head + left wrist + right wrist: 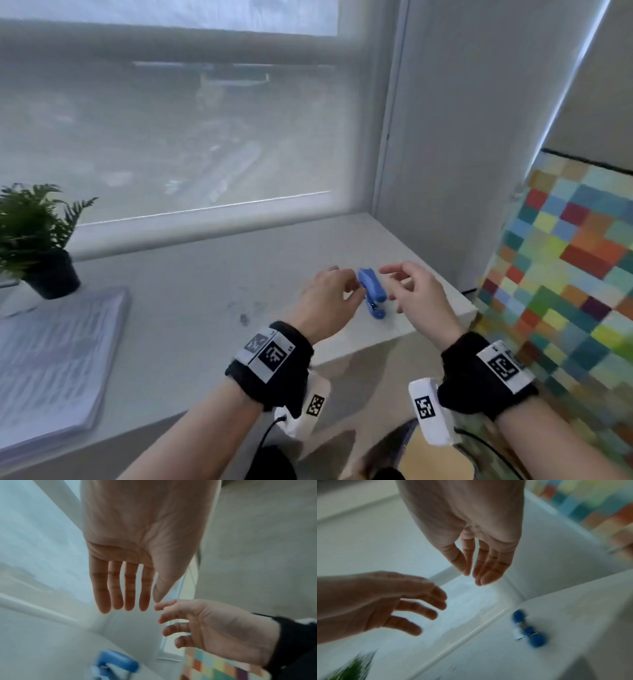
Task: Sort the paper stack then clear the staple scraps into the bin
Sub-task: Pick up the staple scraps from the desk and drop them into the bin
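Observation:
A small blue stapler (475, 292) lies on the white tabletop (205, 291) near its right end. My left hand (349, 286) hovers just left of the stapler and my right hand (394, 275) just right of it, both above it and holding nothing. In the left wrist view the left hand (130, 601) has straight fingers, with the stapler (117, 663) below it. The right hand (474, 574) hangs with relaxed fingers above the stapler (529, 628). Dark staple scraps (245, 317) dot the table left of the hands. The paper stack (51, 370) lies at the far left.
A potted fern (37, 240) stands behind the paper stack. A window with a lowered blind (171, 137) runs along the back. A colourful chequered panel (565, 274) stands beyond the table's right edge, and the table's front corner (472, 311) is close to the stapler.

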